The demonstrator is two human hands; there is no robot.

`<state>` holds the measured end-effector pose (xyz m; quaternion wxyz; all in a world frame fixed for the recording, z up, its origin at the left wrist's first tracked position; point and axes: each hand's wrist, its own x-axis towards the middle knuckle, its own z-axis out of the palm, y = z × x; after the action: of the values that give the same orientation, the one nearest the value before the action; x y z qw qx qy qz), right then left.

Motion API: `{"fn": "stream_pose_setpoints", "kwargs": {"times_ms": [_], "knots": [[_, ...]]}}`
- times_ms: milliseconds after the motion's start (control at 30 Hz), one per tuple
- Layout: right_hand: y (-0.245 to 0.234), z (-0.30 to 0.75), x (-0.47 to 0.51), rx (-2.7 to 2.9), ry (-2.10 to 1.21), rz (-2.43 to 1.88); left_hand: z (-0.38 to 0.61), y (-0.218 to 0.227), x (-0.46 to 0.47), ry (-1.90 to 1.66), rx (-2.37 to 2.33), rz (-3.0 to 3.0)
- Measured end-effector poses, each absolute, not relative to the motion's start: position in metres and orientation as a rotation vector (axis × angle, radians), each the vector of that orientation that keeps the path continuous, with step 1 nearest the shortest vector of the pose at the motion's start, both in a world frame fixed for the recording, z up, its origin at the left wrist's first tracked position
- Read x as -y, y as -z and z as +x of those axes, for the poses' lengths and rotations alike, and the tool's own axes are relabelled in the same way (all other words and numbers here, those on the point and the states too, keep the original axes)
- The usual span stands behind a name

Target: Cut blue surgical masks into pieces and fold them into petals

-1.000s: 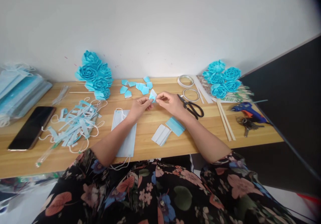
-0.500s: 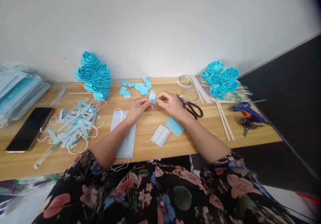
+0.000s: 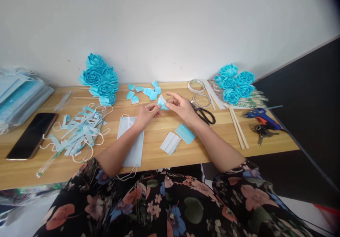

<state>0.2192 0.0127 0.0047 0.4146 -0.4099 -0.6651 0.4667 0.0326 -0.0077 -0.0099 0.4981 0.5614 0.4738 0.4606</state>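
Between my two hands is a small cut piece of blue-and-white mask fabric [image 3: 162, 102], its pale pointed tip upward. My left hand [image 3: 148, 115] pinches its lower left side. My right hand [image 3: 182, 108] has its thumb at the piece's right corner, and its index finger is stretched out above; its other fingers are partly hidden. Just beyond lie several blue fabric petals [image 3: 152, 95]. Nearer me are a white fabric rectangle [image 3: 170, 143] and a blue fabric rectangle [image 3: 186, 133]. Under my left forearm rests a whole face mask [image 3: 135, 148].
Black scissors [image 3: 204, 114] and tape rolls [image 3: 196, 85] lie right of my right hand. Farther right are sticks [image 3: 238, 127], a glue gun [image 3: 262, 118], keys [image 3: 261, 132] and blue fabric roses [image 3: 233, 83]. Leftward are more roses [image 3: 99, 79], mask scraps [image 3: 79, 131], a phone [image 3: 32, 136] and stacked masks [image 3: 21, 95].
My right index finger has lifted off the fabric piece and straightened, while the thumb stays at its corner. My left hand keeps its pinch in nearly the same place.
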Motion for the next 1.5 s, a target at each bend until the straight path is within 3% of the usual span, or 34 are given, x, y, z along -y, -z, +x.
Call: {"fn": "stream_pose_setpoints", "kwargs": {"times_ms": [1500], "knots": [[-0.0017,0.2155,-0.0088,1.746,-1.084,-1.050,0.0359,0.0089,0.0112,-1.110,-0.969,1.346]]}}
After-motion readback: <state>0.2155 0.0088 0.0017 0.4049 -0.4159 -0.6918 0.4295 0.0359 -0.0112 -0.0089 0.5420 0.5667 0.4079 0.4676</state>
